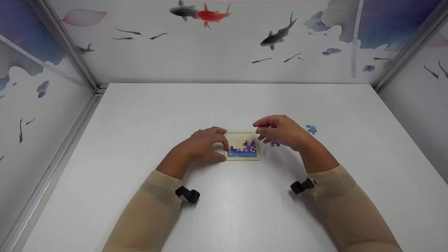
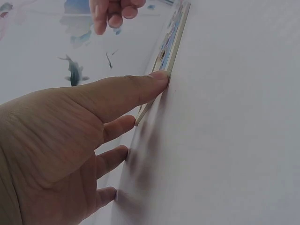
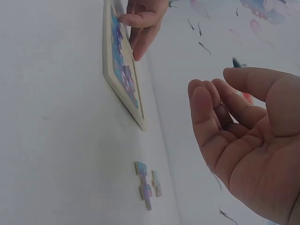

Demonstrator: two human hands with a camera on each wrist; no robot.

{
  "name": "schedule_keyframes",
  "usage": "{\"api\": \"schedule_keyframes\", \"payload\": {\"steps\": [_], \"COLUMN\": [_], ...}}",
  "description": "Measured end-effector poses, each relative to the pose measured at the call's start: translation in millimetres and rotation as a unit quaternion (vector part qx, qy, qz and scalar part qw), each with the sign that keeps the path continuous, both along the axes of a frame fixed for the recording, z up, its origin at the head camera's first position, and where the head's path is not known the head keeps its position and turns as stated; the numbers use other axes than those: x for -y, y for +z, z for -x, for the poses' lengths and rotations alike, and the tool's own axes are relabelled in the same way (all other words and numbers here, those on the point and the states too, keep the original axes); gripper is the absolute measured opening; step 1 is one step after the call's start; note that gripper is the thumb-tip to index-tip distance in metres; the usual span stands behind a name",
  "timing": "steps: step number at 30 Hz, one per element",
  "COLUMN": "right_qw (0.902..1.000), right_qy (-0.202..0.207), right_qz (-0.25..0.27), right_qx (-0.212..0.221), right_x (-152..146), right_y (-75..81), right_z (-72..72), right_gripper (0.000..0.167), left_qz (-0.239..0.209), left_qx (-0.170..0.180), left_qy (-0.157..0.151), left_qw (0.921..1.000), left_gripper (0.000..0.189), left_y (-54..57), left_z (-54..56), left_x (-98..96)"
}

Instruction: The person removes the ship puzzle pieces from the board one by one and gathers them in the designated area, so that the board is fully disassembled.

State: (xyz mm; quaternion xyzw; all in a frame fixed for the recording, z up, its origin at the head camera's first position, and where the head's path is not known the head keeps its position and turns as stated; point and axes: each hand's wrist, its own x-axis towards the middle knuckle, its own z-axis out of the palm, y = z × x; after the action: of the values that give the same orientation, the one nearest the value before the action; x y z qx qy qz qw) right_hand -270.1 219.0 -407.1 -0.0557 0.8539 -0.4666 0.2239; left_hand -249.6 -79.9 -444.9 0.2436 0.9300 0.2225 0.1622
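A small jigsaw puzzle board [image 1: 240, 137] with a pale frame lies on the table, its near rows filled with blue and purple pieces [image 1: 245, 153] and its far part bare. My left hand [image 1: 208, 144] holds the board at its left side, thumb at the near left corner and fingers along the left edge. Just right of the board my right hand [image 1: 280, 131] hovers over the table. Its fingers are loosely bent, with nothing between fingers and thumb in the right wrist view. Beneath that hand lies a purple puzzle piece [image 1: 275, 144], partly hidden.
Further right on the white table [image 1: 224, 203] lies a blue puzzle piece [image 1: 311, 129] with a touch of orange. White panels [image 1: 224, 56] painted with fish enclose the table at the back and sides. Each sleeve cuff carries a small black device [image 1: 188, 194].
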Motion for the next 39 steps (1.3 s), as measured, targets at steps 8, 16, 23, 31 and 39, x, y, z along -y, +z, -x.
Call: {"api": "schedule_keyframes", "payload": {"steps": [8, 16, 23, 31, 39], "right_qw": [0.9989, 0.9972, 0.9961, 0.9974, 0.9964], "right_qy": [0.009, 0.027, 0.045, 0.042, 0.024], "right_qz": [-0.009, -0.004, -0.012, -0.035, -0.078], "right_qx": [0.046, 0.070, 0.075, 0.048, 0.026], "right_x": [1, 0, 0, 3, 5], "right_y": [-24.8, -31.7, -29.8, -30.4, -29.2], "right_z": [3.0, 2.2, 0.3, 0.9, 1.5], "right_gripper": [0.031, 0.036, 0.033, 0.029, 0.026], "left_qz": [0.003, 0.001, 0.003, 0.001, 0.002], "left_qx": [0.005, -0.003, -0.002, 0.000, -0.001], "left_qy": [0.008, -0.017, -0.017, -0.014, -0.013], "left_qw": [0.9999, 0.9998, 0.9998, 0.9999, 0.9999], "left_gripper": [0.020, 0.020, 0.021, 0.021, 0.022], "left_y": [-0.9, -1.1, -1.6, -2.3, -1.1], "left_z": [0.3, 3.0, 3.6, 3.7, 3.0], "left_x": [-1.4, 0.9, 1.3, 1.2, 1.6]}}
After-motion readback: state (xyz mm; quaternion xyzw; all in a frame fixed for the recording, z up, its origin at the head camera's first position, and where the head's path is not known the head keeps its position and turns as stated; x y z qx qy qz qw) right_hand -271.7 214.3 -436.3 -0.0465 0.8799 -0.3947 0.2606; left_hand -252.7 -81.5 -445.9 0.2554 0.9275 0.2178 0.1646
